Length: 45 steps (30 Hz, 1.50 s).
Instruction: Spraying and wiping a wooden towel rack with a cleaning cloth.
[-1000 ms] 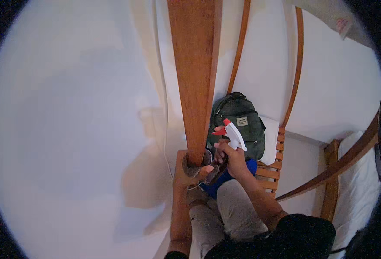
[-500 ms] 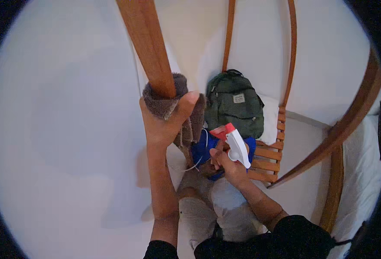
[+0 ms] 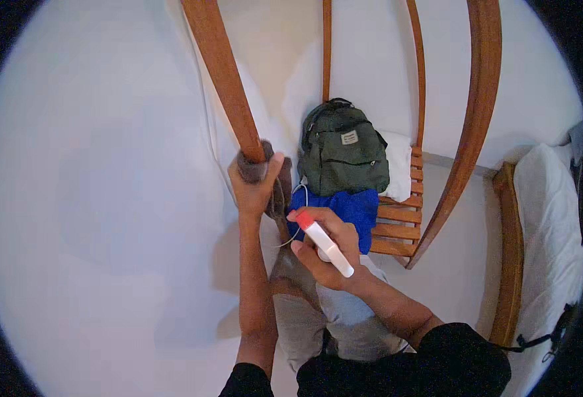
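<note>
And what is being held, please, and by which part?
Left hand: brown cloth, where it wraps the wooden post; right hand: spray bottle, below its head.

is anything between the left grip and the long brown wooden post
Yes: a fuzzy grey-brown cloth is wrapped around the wooden post, low on its visible length, between it and the left grip.

Wooden post (image 3: 225, 79): reddish-brown, slanting from top edge
Grey-brown cloth (image 3: 254, 173): bunched around the post — just left of centre
Trigger sprayer (image 3: 326, 243): white — red end toward upper left, just below centre
</note>
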### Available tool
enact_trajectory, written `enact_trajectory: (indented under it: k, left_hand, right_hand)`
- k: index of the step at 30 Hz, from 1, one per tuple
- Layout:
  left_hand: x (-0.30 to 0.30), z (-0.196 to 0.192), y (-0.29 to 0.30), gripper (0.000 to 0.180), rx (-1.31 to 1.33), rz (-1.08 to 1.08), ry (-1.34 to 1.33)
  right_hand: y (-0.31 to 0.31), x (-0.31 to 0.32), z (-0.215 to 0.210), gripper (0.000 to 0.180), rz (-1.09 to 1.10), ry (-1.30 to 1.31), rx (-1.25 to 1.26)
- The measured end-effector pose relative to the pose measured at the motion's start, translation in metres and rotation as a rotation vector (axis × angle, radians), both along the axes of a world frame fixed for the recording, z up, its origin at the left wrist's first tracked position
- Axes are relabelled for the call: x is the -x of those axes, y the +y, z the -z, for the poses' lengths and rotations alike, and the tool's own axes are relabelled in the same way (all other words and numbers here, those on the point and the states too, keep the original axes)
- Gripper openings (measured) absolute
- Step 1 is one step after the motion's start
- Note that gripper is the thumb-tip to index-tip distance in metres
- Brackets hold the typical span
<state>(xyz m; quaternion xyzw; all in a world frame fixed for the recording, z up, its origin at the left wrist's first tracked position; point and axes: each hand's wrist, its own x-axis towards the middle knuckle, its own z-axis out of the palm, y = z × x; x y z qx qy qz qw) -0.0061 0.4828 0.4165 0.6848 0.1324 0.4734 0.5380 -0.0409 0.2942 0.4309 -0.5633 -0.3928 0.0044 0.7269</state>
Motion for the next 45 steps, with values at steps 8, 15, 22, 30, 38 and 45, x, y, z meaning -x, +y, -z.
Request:
enact_trajectory:
  k: [8, 15, 22, 30, 38, 45]
  left_hand:
    - [0.008, -0.089, -0.020, 0.043, -0.085, 0.127, -0.017]
    - [0.022, 0.034, -0.015, 0.030, -0.107, 0.041, -0.009]
    - [0.028, 0.037, -0.016, 0.030, -0.076, 0.085, 0.073]
    - [0.017, -0.093, -0.029, 0.039, -0.095, 0.201, -0.065]
    - [0.025, 0.066, -0.010, 0.037, -0.051, 0.074, 0.060]
    - [0.047, 0.181, 0.024, 0.057, 0.033, 0.264, 0.267]
  right_hand:
    - [-0.015, 0.019, 0.002, 0.040, 0.038, -0.002, 0.003]
    - [-0.017, 0.016, 0.013, 0.041, 0.056, 0.002, -0.018]
    - [-0.031, 0.004, 0.015, 0.049, -0.010, -0.021, -0.069]
    - [-0.022, 0.001, 0.020, 0.054, -0.043, -0.087, 0.150]
    - [-0.017, 0.001, 0.024, 0.045, 0.022, -0.038, 0.112]
    - [-0.013, -0.004, 0.022, 0.044, 0.151, -0.251, 0.123]
